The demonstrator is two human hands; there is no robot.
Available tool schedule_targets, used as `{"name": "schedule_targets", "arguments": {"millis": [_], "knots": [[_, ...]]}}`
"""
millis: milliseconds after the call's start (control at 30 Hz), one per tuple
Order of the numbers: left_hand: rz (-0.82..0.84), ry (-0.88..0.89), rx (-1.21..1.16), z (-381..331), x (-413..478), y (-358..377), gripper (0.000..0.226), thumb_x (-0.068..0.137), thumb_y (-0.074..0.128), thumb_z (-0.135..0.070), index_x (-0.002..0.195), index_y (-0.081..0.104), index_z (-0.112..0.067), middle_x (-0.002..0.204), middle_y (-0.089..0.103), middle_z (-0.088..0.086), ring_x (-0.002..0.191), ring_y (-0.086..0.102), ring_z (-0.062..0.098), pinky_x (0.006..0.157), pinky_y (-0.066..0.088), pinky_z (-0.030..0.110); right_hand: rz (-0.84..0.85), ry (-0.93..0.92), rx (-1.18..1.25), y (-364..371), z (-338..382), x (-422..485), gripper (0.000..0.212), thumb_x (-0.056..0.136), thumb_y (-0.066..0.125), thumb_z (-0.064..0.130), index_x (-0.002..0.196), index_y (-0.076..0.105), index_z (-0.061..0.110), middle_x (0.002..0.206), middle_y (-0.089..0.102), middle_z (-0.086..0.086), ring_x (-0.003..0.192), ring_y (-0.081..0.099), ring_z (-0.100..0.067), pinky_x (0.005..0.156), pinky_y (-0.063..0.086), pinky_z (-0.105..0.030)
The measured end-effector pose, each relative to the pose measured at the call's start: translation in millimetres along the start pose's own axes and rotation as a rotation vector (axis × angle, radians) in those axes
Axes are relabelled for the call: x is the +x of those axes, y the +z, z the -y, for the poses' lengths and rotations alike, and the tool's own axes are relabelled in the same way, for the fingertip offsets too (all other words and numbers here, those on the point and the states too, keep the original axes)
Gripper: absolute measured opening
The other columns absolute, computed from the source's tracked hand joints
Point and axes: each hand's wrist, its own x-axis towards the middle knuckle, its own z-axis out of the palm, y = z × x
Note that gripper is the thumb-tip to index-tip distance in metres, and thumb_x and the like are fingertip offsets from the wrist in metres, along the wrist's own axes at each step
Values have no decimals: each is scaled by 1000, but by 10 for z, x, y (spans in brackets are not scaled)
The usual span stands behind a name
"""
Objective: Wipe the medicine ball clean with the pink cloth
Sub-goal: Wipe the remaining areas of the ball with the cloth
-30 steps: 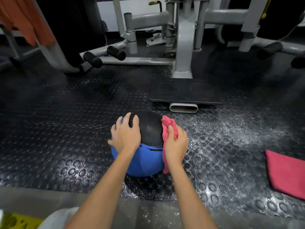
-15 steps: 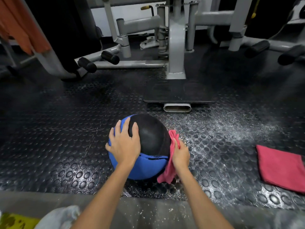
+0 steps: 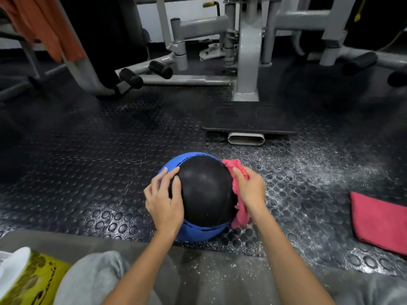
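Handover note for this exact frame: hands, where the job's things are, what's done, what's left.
Hands: left hand open, fingers spread on the left side of the medicine ball, steadying it. The right hand has its grip on the pink cloth, pressed against the ball's right side.
Things: the ball sits on the studded floor mat. A second pink cloth lies folded on the mat to the right, untouched.
Done: wiping is under way on the right side.
Left: the top, left side and underside. The picture does not show how clean they are.
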Motion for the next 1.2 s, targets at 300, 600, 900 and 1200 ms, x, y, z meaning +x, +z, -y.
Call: {"name": "schedule_targets", "arguments": {"millis": [300, 600, 900, 1200], "knots": [[291, -319, -12, 40, 479, 105, 41, 99, 24, -33, 134, 46, -32, 145, 40, -11, 132, 36, 15, 106, 23, 32, -12, -736, -370, 155, 468, -375, 25, 84, 50, 48, 99, 67, 37, 109, 59, 6, 93, 50, -24, 76, 43, -34], [204, -308, 25, 4, 410, 157, 42, 99, 23, -36, 135, 44, -36, 146, 38, -14, 134, 33, 14, 110, 25, 39, 85, -513, -413, 215, 700, -113, 25, 88, 50, 47, 102, 67, 35, 102, 60, 2, 96, 49, -29, 79, 41, -35], [168, -297, -21, 10, 278, 100, 41, 99, 25, -34, 134, 44, -37, 146, 38, -14, 135, 29, 10, 110, 22, 39, 132, -157, -367, 77, 488, 448, 31, 85, 52, 53, 105, 67, 34, 102, 69, -3, 104, 58, -28, 77, 42, -31], [216, -302, 40, -17, 357, 149, 42, 99, 23, -35, 138, 39, -37, 149, 32, -15, 138, 27, 16, 110, 23, 46, 60, -739, -546, 269, 840, -492, 29, 86, 51, 53, 104, 67, 37, 99, 58, 3, 95, 44, -24, 73, 43, -34]]}}
